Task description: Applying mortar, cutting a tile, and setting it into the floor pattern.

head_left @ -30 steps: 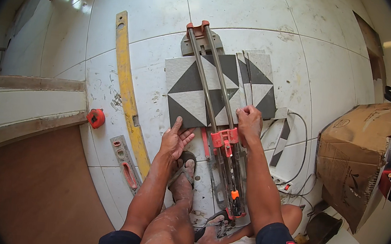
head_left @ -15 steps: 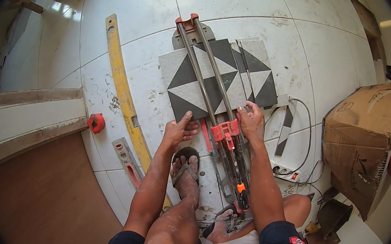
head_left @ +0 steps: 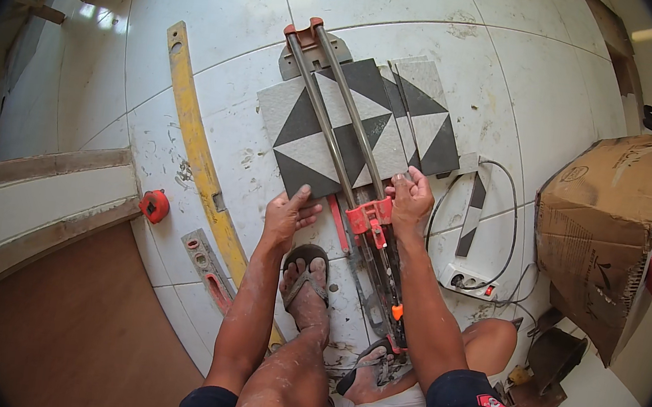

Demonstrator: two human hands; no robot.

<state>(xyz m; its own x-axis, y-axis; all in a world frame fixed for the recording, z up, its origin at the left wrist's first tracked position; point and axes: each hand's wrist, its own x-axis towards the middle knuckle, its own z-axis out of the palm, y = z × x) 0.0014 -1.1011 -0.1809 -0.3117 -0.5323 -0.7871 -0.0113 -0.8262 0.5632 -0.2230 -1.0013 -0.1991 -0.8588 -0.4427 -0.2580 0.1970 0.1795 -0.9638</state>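
Observation:
A patterned grey-and-black tile (head_left: 324,147) lies in a tile cutter (head_left: 370,218) with twin steel rails and a red carriage. My left hand (head_left: 288,219) grips the tile's near left edge, thumb at the corner and fingers curled. My right hand (head_left: 412,205) holds its near edge right of the rails, beside the carriage. A second patterned tile (head_left: 434,135) lies to the right, with thin dark strips across it. My left foot in a flip-flop is just below my left hand.
A yellow level (head_left: 196,140), small level (head_left: 206,266) and red tape measure (head_left: 154,206) lie left. Right are cut strips (head_left: 470,220), a cabled power strip (head_left: 467,282), a cardboard box (head_left: 592,234) and a dark container (head_left: 554,354). A wooden frame (head_left: 47,180) borders the floor at left.
The view has shifted. The tile has slid slightly along the cutter toward its far end, both my hands moving with it at the near edge.

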